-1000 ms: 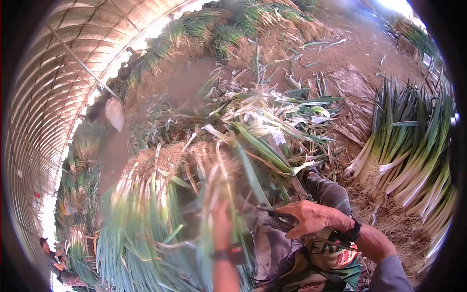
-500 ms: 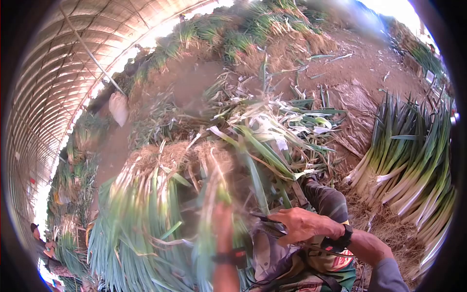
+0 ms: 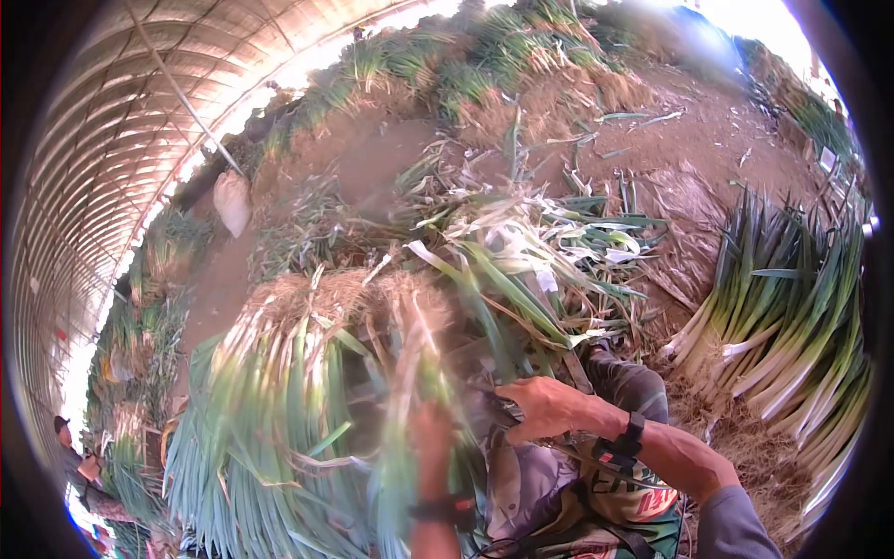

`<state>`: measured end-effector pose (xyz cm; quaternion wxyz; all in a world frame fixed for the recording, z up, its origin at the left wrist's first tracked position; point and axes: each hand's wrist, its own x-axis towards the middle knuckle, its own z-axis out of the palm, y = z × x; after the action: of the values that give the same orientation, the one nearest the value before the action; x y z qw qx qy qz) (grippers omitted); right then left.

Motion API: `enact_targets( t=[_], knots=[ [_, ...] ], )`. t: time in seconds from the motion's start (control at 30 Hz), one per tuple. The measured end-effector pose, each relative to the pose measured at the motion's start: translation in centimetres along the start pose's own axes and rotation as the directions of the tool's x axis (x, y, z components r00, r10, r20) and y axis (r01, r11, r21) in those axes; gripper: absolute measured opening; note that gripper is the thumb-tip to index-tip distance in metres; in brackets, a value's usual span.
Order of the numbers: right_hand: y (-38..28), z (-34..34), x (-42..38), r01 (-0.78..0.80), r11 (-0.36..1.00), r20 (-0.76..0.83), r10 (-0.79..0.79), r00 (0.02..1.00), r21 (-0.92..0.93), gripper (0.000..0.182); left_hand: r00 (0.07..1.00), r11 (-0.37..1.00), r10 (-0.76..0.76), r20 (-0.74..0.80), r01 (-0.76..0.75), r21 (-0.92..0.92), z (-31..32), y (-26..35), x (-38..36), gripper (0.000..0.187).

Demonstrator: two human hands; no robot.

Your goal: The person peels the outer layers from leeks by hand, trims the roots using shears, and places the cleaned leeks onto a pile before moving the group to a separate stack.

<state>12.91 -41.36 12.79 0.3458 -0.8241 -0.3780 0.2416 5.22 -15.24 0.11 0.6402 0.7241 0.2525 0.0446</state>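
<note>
Long green onions (image 3: 279,401) lie in a thick pile at the lower left, roots away from me and leaves toward me. My left hand (image 3: 433,433) is over the pile's right side, at the stalks there; blur hides its fingers. My right hand (image 3: 549,410), with a black watch on the wrist, is closed above my lap, just right of the left hand. Something dark and thin is at its fingertips, too small to name.
Stripped leaves (image 3: 521,252) lie in a heap ahead. Onions with white stalks (image 3: 773,317) are laid at the right, near a plastic sheet (image 3: 684,224). More bundles (image 3: 484,65) line the back. Another person (image 3: 84,466) is at the far left.
My right hand has moved slightly left and up, closer to my left hand. The left hand remains at the pile's right side. The view has shifted a little.
</note>
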Motion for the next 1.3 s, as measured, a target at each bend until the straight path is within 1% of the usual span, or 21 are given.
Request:
enact_targets(
  t=[0.07,0.1,0.13,0.17,0.2,0.27,0.3,0.37,0.47,0.53,0.6,0.73,0.8,0.83,0.87,0.97,1.0,1.1,1.17,1.23,1.3],
  knots=[
    [-0.9,-0.6,0.0,-0.028,1.0,0.012,0.028,1.0,0.002,0.081,0.999,0.999,-0.028,-0.017,0.028,0.033,-0.1,-0.5,-0.1,0.042],
    [-0.9,-0.5,-0.1,-0.01,1.0,-0.001,0.01,1.0,-0.015,0.081,0.991,0.975,0.137,-0.005,-0.134,0.176,-0.8,-4.0,1.3,0.04],
    [-0.9,-0.2,-0.3,0.008,0.999,-0.014,-0.008,1.0,-0.032,0.081,0.956,0.905,0.293,0.03,-0.288,0.314,-2.0,-10.0,4.1,0.037],
    [-0.9,0.0,-0.4,0.026,0.999,-0.026,-0.027,0.999,-0.047,0.081,0.954,0.903,0.3,0.029,-0.293,0.315,-2.2,-10.4,4.1,0.037],
    [-1.2,0.0,-0.9,0.047,0.999,0.019,-0.047,0.999,-0.028,0.08,0.952,0.901,0.306,0.027,-0.299,0.315,-2.5,-10.7,4.0,0.036],
    [-1.8,-0.2,-2.4,0.085,0.996,0.111,-0.086,0.99,0.011,0.078,0.999,1.0,0.015,-0.031,-0.014,0.027,-0.9,-1.9,-1.2,0.04],
    [-0.6,1.0,-2.5,0.122,0.993,0.092,-0.121,0.988,-0.006,0.078,0.998,0.998,0.058,-0.036,-0.057,0.022,-0.9,-1.5,-1.8,0.042],
    [-1.9,0.2,-2.5,0.084,0.993,0.108,-0.074,0.991,-0.083,0.078,0.988,0.989,0.147,-0.04,-0.146,0.017,-0.9,-1.1,-2.4,0.045],
    [-1.8,0.6,-1.0,0.042,0.987,0.088,-0.029,0.996,-0.154,0.076,0.988,0.977,0.109,-0.11,-0.086,0.197,-1.1,-3.5,-1.1,0.031],
    [-1.3,0.9,0.2,0.05,0.984,0.033,-0.046,0.998,-0.169,0.075,0.905,0.835,0.421,-0.056,-0.362,0.414,-2.2,-10.8,2.1,0.034],
    [-1.2,1.0,1.1,0.089,0.982,-0.056,-0.1,0.993,-0.165,0.073,0.838,0.709,0.546,0.007,-0.467,0.529,-2.8,-12.7,2.6,0.036],
    [-1.2,1.0,2.9,0.057,0.981,-0.046,-0.066,0.997,-0.183,0.073,0.86,0.745,0.51,0.014,-0.45,0.493,-3.5,-13.4,1.9,0.035],
    [-1.1,1.1,3.8,0.036,0.977,-0.06,-0.05,0.997,-0.212,0.074,0.939,0.891,0.342,-0.049,-0.307,0.334,-2.9,-10.1,-0.2,0.033],
    [-0.8,1.1,4.3,0.044,0.976,-0.07,-0.06,0.996,-0.216,0.074,0.983,0.968,0.166,-0.08,-0.148,0.201,-1.9,-4.3,-2.8,0.031],
    [-0.6,1.2,4.8,0.05,0.974,-0.078,-0.069,0.995,-0.22,0.075,0.996,0.998,-0.017,-0.085,0.023,0.061,-1.4,-0.9,-4.4,0.03],
    [-0.2,1.4,5.6,0.093,0.976,-0.088,-0.112,0.99,-0.199,0.076,0.992,0.995,-0.061,-0.108,0.069,0.069,-1.5,0.0,-5.3,0.023],
    [-0.2,1.4,5.8,0.113,0.976,-0.088,-0.131,0.987,-0.188,0.076,0.991,0.996,-0.067,-0.115,0.072,0.044,-1.6,0.2,-5.7,0.022],
    [-0.6,1.3,5.5,0.165,0.977,0.016,-0.164,0.986,-0.133,0.075,0.989,0.997,-0.073,-0.128,0.074,0.003,-2.0,0.1,-6.2,0.022],
    [-1.5,0.4,4.5,0.087,0.979,-0.01,-0.091,0.996,-0.182,0.073,0.99,0.998,-0.06,-0.124,0.063,0.019,-3.1,-1.5,-6.0,0.024],
    [-1.5,-0.2,4.0,-0.002,0.968,-0.06,-0.013,0.998,-0.253,0.07,0.974,0.969,0.093,-0.208,-0.04,0.245,-4.2,-5.3,-4.8,0.031],
    [-0.2,-0.5,3.7,-0.105,0.935,-0.134,0.062,0.989,-0.339,0.068,0.925,0.893,0.276,-0.26,-0.146,0.426,-4.8,-6.4,-4.8,0.037]
  ],
)
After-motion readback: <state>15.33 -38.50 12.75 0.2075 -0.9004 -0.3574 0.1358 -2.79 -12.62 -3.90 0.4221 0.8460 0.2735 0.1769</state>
